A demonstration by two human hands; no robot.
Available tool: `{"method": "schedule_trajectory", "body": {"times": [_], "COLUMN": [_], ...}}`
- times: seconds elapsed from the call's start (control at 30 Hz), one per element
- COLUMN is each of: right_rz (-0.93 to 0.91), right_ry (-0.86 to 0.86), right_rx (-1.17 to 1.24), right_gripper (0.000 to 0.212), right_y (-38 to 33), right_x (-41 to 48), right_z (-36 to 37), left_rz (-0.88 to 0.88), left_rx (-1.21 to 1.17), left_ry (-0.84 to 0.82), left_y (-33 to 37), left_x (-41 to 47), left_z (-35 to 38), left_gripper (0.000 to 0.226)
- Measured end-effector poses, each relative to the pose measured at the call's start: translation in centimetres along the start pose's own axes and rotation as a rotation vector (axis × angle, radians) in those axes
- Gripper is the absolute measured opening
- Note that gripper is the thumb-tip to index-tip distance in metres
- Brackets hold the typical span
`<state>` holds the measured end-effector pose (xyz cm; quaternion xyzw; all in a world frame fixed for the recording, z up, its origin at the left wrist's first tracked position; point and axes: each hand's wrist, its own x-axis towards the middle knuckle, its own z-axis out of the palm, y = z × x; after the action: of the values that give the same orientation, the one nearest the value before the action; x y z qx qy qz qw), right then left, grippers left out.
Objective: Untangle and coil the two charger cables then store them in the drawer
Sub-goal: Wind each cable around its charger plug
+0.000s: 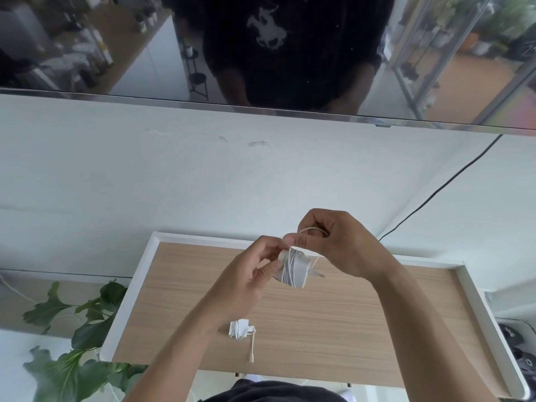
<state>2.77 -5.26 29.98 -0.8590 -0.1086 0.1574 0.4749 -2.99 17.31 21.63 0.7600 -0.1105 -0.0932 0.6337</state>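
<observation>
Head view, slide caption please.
Left hand and right hand wrap cable round a charger over a drawer holding a second charger.

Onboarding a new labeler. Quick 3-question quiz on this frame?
1. True or false: one wrapped charger lies in the drawer.
2. Which hand pinches the cable loop?
3. The left hand holds the second charger; its cable is: A wound round the block, B hanging straight, C lying in the drawer.
Key: 1 true; 2 right hand; 3 A.
</observation>
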Motion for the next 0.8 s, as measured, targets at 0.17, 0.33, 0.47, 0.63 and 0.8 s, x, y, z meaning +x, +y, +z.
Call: {"method": "schedule_trajectory", "body": {"times": [0.17, 0.33, 0.47, 0.63, 0.8], "right_rz": [-0.030, -0.006, 0.073, 0.215, 0.171], "right_ry": [0.051, 0.053, 0.007, 0.001, -0.137], "right_rx": [0.116, 0.163, 0.224, 0.113, -0.123], "right_gripper": [0.040, 0.038, 0.039, 0.026, 0.038], "right_y": [0.3, 0.8, 1.7, 3.4, 3.6], "right_x": [-0.2, 0.3, 0.8, 1.2, 0.4], "right_z": [0.1, 0.6, 1.5, 2.5, 3.5], "left_rz": [-0.011, -0.014, -0.029, -0.063, -0.119], "left_rx": [-0.156, -0.291, -0.404, -0.543, -0.565], "left_ry": [0.050, 0.036, 0.045, 0.182, 0.440], "left_y": [-0.5, -0.7, -0.6, -1.5, -1.7], "left_x": [0.4, 0.7, 1.0, 1.6, 2.5], "left_z": [0.0, 0.2, 0.6, 1.4, 1.6], "left_gripper": [0.024, 0.023, 0.027, 0.032, 0.025]}}
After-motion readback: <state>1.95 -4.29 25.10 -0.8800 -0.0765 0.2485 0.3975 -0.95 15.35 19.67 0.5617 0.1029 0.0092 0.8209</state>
